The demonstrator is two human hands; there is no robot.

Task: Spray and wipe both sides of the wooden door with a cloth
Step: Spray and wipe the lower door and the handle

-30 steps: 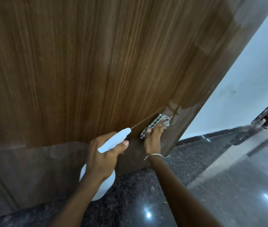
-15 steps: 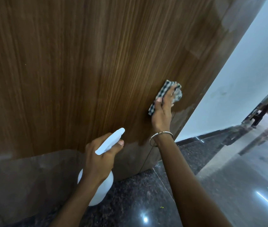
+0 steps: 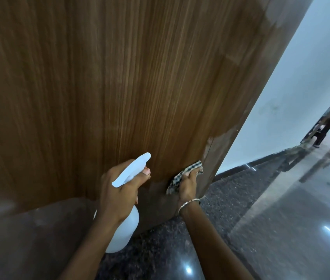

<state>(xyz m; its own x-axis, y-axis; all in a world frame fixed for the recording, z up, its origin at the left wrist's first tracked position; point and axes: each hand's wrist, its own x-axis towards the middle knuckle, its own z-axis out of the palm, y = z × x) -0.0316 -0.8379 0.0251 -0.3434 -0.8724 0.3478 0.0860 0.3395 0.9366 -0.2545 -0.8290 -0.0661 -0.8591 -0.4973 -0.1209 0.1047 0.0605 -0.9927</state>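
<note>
Facing a big wooden door (image 3: 119,87) up close. Gripping a white spray bottle (image 3: 123,233) in the left hand (image 3: 117,190) down at 7 o'clock, fingers wrapped round the neck, with the nozzle pointed at the wood. Pressing a checked cloth (image 3: 177,178) onto the door's bottom corner at 5 o'clock with the right hand (image 3: 187,185), fingers laid pretty flat over it. Wearing a thin bracelet (image 3: 188,204) on that wrist, above a dark speckled floor (image 3: 240,199).
</note>
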